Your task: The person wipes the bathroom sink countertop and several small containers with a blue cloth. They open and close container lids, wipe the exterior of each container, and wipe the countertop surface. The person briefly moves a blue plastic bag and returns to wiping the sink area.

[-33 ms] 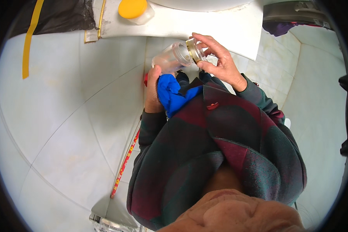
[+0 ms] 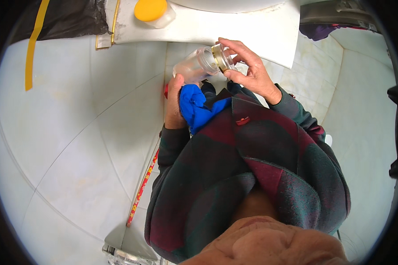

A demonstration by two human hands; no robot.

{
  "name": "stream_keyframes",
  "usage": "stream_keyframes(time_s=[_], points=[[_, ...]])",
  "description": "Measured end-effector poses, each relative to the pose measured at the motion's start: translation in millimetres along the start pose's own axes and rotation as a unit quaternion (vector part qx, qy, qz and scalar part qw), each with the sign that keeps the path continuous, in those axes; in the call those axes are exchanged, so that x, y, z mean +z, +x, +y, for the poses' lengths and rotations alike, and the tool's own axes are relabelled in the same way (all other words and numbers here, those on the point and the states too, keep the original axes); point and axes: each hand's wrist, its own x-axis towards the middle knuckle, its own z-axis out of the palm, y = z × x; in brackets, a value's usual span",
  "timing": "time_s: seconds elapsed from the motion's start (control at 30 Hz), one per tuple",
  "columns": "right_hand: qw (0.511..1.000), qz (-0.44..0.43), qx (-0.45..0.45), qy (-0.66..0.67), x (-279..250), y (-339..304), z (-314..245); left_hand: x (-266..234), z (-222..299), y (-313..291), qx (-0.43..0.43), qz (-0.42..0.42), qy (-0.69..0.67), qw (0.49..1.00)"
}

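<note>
A clear jar (image 2: 191,67) lies tilted in front of my body, its mouth toward the right. My left hand (image 2: 175,98) is closed round its lower end, thumb on the side; the other fingers are hidden. A bunched blue cloth (image 2: 195,108) hangs against that hand, and I cannot tell whether the fingers grip it. With thumb and fingers my right hand (image 2: 251,66) grips a clear lid (image 2: 221,57) with a gold band. The lid sits at the jar's mouth; whether it is screwed on does not show.
A white counter (image 2: 234,31) with a round white basin (image 2: 225,3) runs ahead of me. On it stands a clear jar with a yellow lid (image 2: 150,9). Black plastic sheeting (image 2: 70,20) covers the far left. A red patterned stick (image 2: 142,190) leans along the left wall.
</note>
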Motion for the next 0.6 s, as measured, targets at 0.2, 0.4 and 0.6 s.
stream_keyframes(time_s=[0.2, 0.4, 0.6], points=[[1.000, 0.018, -0.012, -0.016, 2.4, 0.1, -0.9, -1.5, 10.3, -0.8, -0.024, -0.083, 0.004, 0.996], [1.000, 0.013, -0.013, -0.018, 2.4, 1.8, -0.9, 2.4, 5.8, 1.4, 0.039, -0.031, 0.065, 0.997], [1.000, 0.003, -0.007, -0.029, 0.5, 4.7, -1.6, 1.2, 5.9, 0.4, 0.050, -0.034, 0.068, 0.996]])
